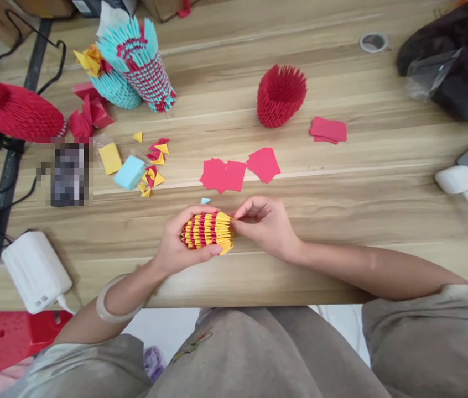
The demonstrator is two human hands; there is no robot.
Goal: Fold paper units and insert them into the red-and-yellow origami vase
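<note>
My left hand [184,237] is wrapped round a red and yellow folded-paper model [204,231], built of striped rows, lying on its side near the table's front edge. At the model's right, yellow end, my right hand [263,224] pinches with thumb and forefinger at a yellow tip; whether it grips a separate piece is too small to tell. A light blue folded triangle [205,201] lies just behind the left hand. Further back are two groups of red paper sheets [222,176]. Yellow and red folded triangles [155,166] lie scattered to the left.
A red folded-paper vase [280,97] and a red paper stack [328,130] stand at the back right. Blue and red paper models [143,72] and a long red one [20,113] occupy the back left. A white power bank [37,271] sits front left, a black bag [458,66] far right.
</note>
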